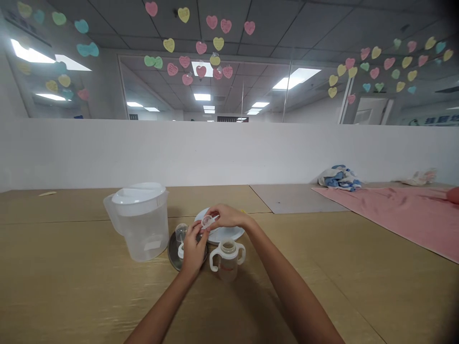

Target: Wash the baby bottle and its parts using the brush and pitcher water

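Head view: small clear plastic piece (pixel 207 221), centre of frame, gripped in the fingertips of both hands. Left hand (pixel 194 244) angled up from lower left; right hand (pixel 226 216) arched over from lower right, wrist bent. Two-handled bottle (pixel 228 260), just below; reddish marking (pixel 227 269), illegible. Pitcher (pixel 141 229), left of centre; pale label (pixel 153 243), unreadable. Heart-shaped notes (pixel 184 15), along top; writing too small. Sign (pixel 435 120), right edge; blue characters, unclear.

White wall (pixel 215 153) behind a tan surface (pixel 304 258); above the wall, glass panes (pixel 265 93) dotted with pink, yellow, green and blue heart-shaped notes (pixel 183 15), showing a grey panelled ceiling (pixel 287 24) with bright rectangular lights (pixel 297 79)
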`<state>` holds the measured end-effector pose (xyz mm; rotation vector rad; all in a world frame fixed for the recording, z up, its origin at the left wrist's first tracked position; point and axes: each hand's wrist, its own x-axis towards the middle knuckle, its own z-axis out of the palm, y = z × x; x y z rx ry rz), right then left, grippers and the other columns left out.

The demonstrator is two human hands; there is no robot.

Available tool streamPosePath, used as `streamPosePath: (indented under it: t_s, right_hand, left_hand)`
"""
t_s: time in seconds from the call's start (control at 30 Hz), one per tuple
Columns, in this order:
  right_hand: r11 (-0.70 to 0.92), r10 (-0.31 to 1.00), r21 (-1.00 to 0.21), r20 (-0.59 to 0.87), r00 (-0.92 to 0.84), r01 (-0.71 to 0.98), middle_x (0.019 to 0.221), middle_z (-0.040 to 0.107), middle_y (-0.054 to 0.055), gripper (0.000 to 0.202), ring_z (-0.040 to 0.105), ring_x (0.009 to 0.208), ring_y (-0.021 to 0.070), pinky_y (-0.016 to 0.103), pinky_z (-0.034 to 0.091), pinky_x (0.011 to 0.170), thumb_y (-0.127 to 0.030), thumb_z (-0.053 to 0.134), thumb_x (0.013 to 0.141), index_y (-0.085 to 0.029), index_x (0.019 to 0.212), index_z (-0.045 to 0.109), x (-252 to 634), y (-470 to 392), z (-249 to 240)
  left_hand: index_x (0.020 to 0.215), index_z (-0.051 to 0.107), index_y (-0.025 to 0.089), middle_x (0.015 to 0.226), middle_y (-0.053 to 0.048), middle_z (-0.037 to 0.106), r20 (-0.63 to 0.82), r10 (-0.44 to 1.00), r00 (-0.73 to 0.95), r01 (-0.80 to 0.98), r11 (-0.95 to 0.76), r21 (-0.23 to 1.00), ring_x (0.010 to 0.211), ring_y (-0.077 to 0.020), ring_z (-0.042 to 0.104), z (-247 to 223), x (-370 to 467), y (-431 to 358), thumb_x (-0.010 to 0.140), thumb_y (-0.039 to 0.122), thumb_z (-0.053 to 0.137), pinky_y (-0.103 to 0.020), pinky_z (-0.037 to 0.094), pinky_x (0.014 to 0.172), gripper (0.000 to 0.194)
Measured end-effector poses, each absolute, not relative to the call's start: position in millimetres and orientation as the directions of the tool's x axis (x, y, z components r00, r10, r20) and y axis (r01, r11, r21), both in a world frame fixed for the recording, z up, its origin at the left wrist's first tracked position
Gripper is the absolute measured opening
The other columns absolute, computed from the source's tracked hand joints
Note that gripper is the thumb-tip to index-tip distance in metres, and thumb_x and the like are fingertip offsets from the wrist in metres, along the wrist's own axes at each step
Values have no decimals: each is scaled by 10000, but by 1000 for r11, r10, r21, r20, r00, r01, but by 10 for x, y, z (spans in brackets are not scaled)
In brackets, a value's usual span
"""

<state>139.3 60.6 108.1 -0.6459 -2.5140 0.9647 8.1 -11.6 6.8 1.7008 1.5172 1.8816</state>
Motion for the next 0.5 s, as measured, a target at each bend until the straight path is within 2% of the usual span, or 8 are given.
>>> streamPosePath:
  t_s: [0.13,0.27,0.37,0.5]
  right_hand:
    - [463,640,-873,213,-738,150,853,634,4,330,590,786,136,233,440,664,-318,665,670,-186,937,524,1410,612,1080]
    - [459,660,-870,198,-724,180,827,606,-1,294,578,755,126,210,427,619,-283,631,690,-186,930,492,1474,617,1112]
    - [568,677,-729,149,-720,383,807,589,-6,317,559,719,122,199,400,581,-278,620,686,-179,970,518,1538,649,1125]
    - [616,758,-316,-10,-652,721,926,628,29,410,579,801,163,218,405,621,-210,648,633,-200,1037,579,1591,706,1083]
  left_hand:
    - [975,589,182,941,-52,560,620,605,-500,496,-386,778,817,-167,564,78,-55,-97,790,337,475,-316,453,797,266]
    - [916,551,184,875,-34,546,589,597,-545,591,-225,774,827,-162,542,90,-236,-72,758,188,413,-290,444,776,210]
    - [799,535,188,792,-17,530,583,628,-515,634,-178,752,775,-161,524,99,-314,-69,663,69,406,-283,426,744,222]
    - [696,521,194,768,-16,517,596,672,-440,701,-158,696,791,-175,503,144,-312,-118,599,2,405,-295,390,747,245]
